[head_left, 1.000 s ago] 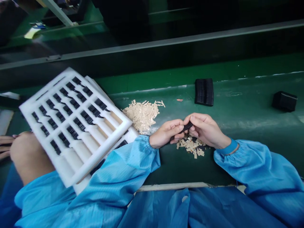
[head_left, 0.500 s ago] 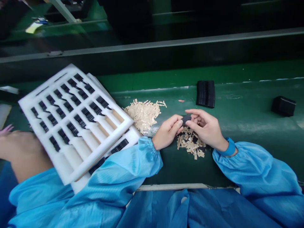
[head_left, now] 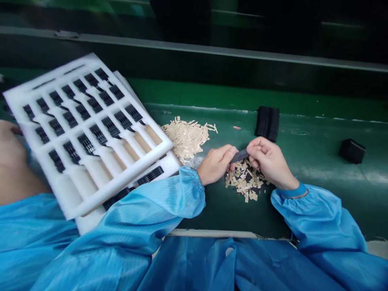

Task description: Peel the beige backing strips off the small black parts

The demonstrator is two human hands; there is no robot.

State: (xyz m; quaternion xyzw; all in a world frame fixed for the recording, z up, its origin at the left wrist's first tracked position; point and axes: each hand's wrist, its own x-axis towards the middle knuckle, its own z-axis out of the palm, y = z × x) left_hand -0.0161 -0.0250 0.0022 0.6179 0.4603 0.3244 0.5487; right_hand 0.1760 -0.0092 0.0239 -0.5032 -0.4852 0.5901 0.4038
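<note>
My left hand (head_left: 216, 165) is closed around the left part of a small dark strip-like piece (head_left: 240, 156), whose exact kind I cannot make out. At its right end, my right hand (head_left: 268, 161) pinches the same piece between thumb and fingers. Just below both hands lies a loose heap of small tan and dark flat bits (head_left: 245, 184). A larger pile of thin tan strips (head_left: 186, 136) spreads on the green surface to the left of my left hand. Behind my right hand stands a black ribbed block (head_left: 266, 123).
Stacked white foam trays (head_left: 72, 208) at left hold black comb-like parts in slots. Another person's hand (head_left: 13, 165) is beside them at the left edge. A second black block (head_left: 352, 150) sits far right on the green work surface (head_left: 318, 178).
My right hand's fingers have gone from spread beside the dark piece to pinching its right end, and more of the piece shows between my hands. The view has shifted and tilted.
</note>
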